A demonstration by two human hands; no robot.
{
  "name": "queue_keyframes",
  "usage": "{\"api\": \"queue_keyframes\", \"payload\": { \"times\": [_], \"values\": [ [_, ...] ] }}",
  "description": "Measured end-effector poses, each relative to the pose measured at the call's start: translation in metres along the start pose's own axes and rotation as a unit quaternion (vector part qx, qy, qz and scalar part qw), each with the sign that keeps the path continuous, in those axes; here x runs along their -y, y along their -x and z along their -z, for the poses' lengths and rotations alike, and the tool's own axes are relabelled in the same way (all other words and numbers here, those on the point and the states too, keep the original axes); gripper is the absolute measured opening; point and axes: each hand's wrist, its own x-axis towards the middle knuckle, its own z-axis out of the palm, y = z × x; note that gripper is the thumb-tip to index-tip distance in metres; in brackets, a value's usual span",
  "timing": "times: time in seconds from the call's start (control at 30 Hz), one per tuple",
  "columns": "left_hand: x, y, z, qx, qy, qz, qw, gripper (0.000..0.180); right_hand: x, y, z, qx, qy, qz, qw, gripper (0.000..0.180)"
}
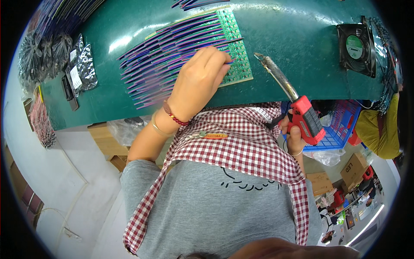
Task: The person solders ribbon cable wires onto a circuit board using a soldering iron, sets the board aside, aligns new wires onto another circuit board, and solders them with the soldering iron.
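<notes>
A green circuit board panel (236, 47) lies on the bench, with long rows of blue, black and pink wires (172, 43) running left from it. Over the panel's near part, my left hand (202, 71) is closed in a pinch, with a bit of blue wire showing at its fingertips. My right hand (294, 137) grips a red and black soldering gun (307, 120) by its handle, off the bench's near edge. The gun's long metal barrel points up and left, its tip (258, 56) just right of the panel and apart from it.
A black fan (356, 49) rests at the bench's right, beside bundled dark cables (386, 64). Bagged wire bundles (36, 58) and a dark plastic packet (82, 69) lie at the left. A blue basket (340, 127) stands below the bench at right, near cardboard boxes (351, 170).
</notes>
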Motion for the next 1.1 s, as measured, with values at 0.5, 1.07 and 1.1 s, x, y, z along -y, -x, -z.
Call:
{"api": "queue_keyframes", "payload": {
  "times": [0.5, 1.07, 1.1],
  "values": [
    [0.004, 0.009, -0.009, 0.024, -0.048, 0.021, 0.998, 0.014, -0.005, 0.000, -0.001, 0.032, 0.084, -0.043, 0.995, 0.031],
    [0.002, 0.006, -0.008, 0.032, -0.078, 0.021, 0.996, 0.014, -0.007, 0.005, 0.009, 0.058, 0.168, -0.009, 0.984, 0.027],
    [0.002, 0.006, -0.008, 0.032, -0.078, 0.021, 0.996, 0.014, -0.007, 0.006, 0.008, 0.058, 0.169, -0.009, 0.984, 0.027]
  ]
}}
